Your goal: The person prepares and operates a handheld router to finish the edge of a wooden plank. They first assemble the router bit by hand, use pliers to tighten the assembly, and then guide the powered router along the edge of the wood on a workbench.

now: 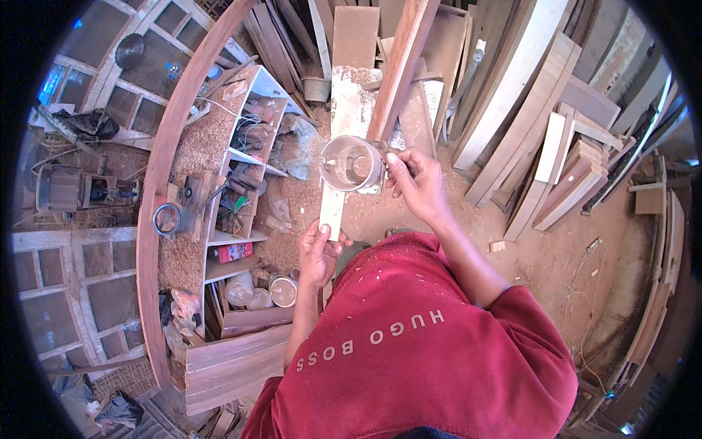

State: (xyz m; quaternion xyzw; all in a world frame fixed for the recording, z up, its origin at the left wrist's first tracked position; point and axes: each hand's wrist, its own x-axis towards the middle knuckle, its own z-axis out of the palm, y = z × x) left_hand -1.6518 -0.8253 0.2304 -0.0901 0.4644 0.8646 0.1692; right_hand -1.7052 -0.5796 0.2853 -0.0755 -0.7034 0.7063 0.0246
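My left hand (318, 252) grips the near end of a narrow pale plank (333, 214) that runs away from me over the sawdust-covered floor. My right hand (418, 183) holds a round, clear, mug-like cylinder (351, 162) by its side, just above the middle of the plank. Its open mouth faces me. A long reddish board (398, 66) leans past it on the far side. My red shirt fills the lower middle of the view.
An open wooden shelf unit (241, 157) with tools and wires lies at the left, with several tins (256, 290) at its near end. A long curved brown beam (157, 183) runs beside it. Stacked boards (556, 146) crowd the right and back. Window frames (73, 271) lie far left.
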